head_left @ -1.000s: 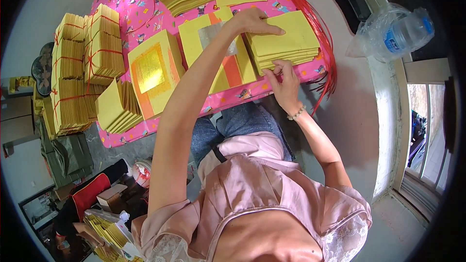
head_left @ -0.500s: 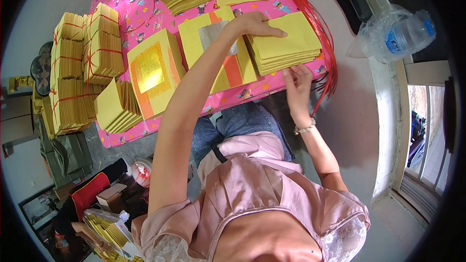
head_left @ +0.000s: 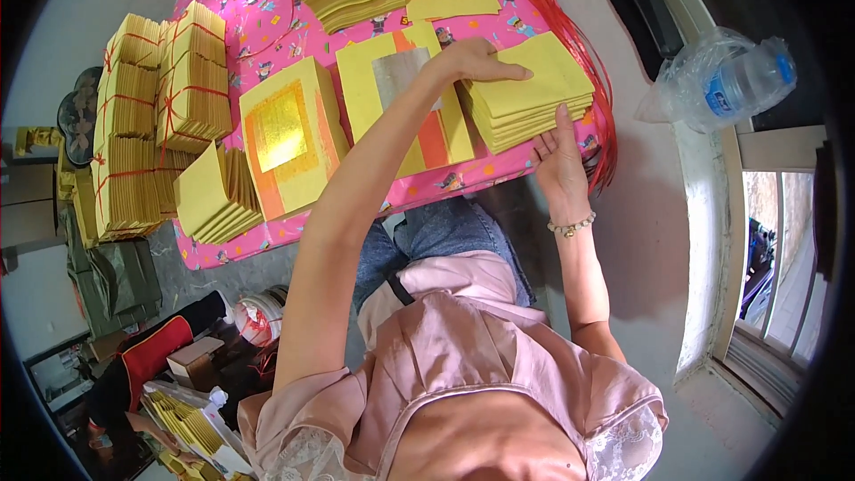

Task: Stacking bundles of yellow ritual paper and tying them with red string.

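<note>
A small stack of folded yellow paper sheets [head_left: 525, 98] lies at the right end of the table, its layered edges facing me. My left hand [head_left: 474, 62] reaches across to its far left side. The left thumb lies on the top sheet, and the other fingers are partly hidden behind the stack. At the near right corner, my right hand [head_left: 563, 165] holds the stack's edge, thumb up against the layers and fingers curled low beside them. Just left is a pile of yellow paper with a silver patch and orange bands [head_left: 401, 80], partly covered by my left forearm.
A gold-patched paper pile [head_left: 285, 138] and folded sheets [head_left: 212, 200] lie left on the pink patterned tablecloth [head_left: 249, 240]. Red-tied bundles [head_left: 129, 134] stand beyond. Red strings [head_left: 570, 44] hang over the right edge. A bagged plastic bottle [head_left: 735, 89] is right; another person's arm [head_left: 156, 428] shows lower left.
My right hand has turned, its thumb rising onto the stack's layered edge. My left hand stays on the stack. The whole view has shifted slightly.
</note>
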`<control>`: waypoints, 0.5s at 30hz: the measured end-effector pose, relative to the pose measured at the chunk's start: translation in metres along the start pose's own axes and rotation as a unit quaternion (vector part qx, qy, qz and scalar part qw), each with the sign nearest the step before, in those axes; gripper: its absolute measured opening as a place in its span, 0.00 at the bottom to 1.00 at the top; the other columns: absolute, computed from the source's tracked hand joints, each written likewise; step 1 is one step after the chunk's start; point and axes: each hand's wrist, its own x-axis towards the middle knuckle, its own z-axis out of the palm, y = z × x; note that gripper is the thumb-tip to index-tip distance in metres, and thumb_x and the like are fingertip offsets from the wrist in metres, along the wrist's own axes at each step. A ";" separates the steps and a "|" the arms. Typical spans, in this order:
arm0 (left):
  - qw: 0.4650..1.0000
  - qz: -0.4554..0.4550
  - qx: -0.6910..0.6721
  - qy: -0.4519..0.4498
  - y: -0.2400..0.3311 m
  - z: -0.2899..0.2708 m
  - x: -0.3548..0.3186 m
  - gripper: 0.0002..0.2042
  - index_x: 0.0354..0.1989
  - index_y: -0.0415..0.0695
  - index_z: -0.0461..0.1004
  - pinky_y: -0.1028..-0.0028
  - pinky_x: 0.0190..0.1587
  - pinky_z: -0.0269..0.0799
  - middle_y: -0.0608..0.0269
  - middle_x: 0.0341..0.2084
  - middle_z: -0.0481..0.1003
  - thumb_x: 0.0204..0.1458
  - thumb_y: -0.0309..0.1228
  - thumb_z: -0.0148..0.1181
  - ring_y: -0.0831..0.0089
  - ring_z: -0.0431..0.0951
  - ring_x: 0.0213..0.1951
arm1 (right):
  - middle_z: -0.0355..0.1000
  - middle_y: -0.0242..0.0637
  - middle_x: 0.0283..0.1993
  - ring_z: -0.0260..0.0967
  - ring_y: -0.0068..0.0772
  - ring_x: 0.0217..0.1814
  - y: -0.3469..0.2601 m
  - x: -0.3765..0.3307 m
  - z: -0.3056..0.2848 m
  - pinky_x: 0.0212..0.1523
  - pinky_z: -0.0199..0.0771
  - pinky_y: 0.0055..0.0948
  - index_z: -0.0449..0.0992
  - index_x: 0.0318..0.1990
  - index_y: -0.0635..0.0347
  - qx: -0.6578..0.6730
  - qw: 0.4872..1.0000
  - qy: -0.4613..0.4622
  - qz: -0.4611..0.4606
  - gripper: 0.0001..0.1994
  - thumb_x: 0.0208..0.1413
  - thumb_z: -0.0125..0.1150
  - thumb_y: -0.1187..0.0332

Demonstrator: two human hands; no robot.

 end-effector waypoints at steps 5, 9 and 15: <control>1.000 0.000 -0.005 0.025 0.008 0.013 -0.003 0.42 0.35 0.33 0.80 0.66 0.39 0.73 0.49 0.32 0.80 0.37 0.69 0.62 0.60 0.80 0.36 | 0.68 0.33 0.57 0.65 0.28 0.58 0.004 0.016 0.008 0.60 0.63 0.30 0.66 0.60 0.60 -0.010 0.990 -0.052 -0.129 0.31 0.55 0.68 0.54; 0.997 -0.006 -0.003 0.074 0.011 0.018 -0.009 0.41 0.32 0.33 0.80 0.65 0.36 0.72 0.47 0.28 0.78 0.38 0.70 0.61 0.62 0.79 0.34 | 0.70 0.36 0.54 0.69 0.30 0.55 -0.009 0.019 0.016 0.56 0.68 0.29 0.67 0.57 0.67 0.003 0.980 -0.075 -0.186 0.25 0.55 0.65 0.64; 0.972 0.022 -0.150 0.178 0.022 -0.017 -0.058 0.47 0.49 0.32 0.74 0.66 0.50 0.74 0.43 0.42 0.78 0.33 0.68 0.65 0.57 0.80 0.47 | 0.69 0.39 0.55 0.66 0.30 0.59 -0.045 0.008 0.044 0.60 0.66 0.32 0.67 0.56 0.68 -0.030 0.966 -0.165 -0.199 0.22 0.56 0.60 0.67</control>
